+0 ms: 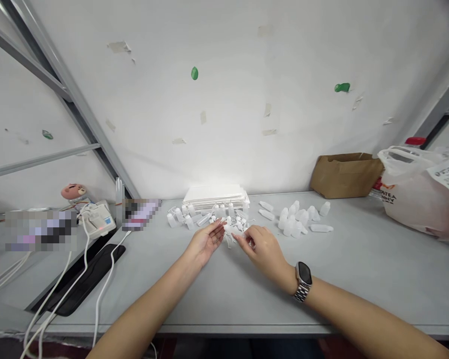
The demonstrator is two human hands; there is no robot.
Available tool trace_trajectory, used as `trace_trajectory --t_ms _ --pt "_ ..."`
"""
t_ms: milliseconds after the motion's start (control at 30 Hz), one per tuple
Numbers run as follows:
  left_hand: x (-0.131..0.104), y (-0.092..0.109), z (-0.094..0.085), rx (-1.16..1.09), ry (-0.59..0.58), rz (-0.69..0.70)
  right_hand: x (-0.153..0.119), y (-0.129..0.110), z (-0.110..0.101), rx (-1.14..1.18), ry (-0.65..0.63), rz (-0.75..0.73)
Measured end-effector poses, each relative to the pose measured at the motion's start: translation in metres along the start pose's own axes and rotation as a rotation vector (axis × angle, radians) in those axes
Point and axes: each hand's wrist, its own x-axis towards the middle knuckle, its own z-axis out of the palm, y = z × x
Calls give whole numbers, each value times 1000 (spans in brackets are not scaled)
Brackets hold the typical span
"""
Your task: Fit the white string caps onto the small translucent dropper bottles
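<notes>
My left hand [208, 240] is turned palm up, its thumb and half-curled fingertips closing near small white pieces at the middle of the table. My right hand [264, 248], with a watch on its wrist, is curled palm down with thumb and fingers drawn together. A small translucent plastic bottle [236, 231] shows between both hands, partly covered by the right fingers. Small white caps with thin strings [228, 240] lie around the fingertips. What the left fingertips pinch, if anything, is too small to make out.
Several squeeze bottles [292, 219] lie right of my hands, more bottles [189, 220] to the left. Behind stands a white stack [216, 195]. A brown cardboard box [344, 177] and plastic bag [419, 199] are at right; a phone [141, 214], white cables and power strip [96, 219] at left.
</notes>
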Motion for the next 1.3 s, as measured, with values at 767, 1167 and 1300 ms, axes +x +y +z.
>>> trace_trajectory --t_ms 767,1167,1300 --pt "-4 -15 6 -16 -15 228 -4 -1 4 -103 65 -146" --pt "-2 -10 7 -37 -120 260 0 6 5 71 0 7" --pt "-2 0 6 -110 -115 187 3 7 4 219 -32 151"
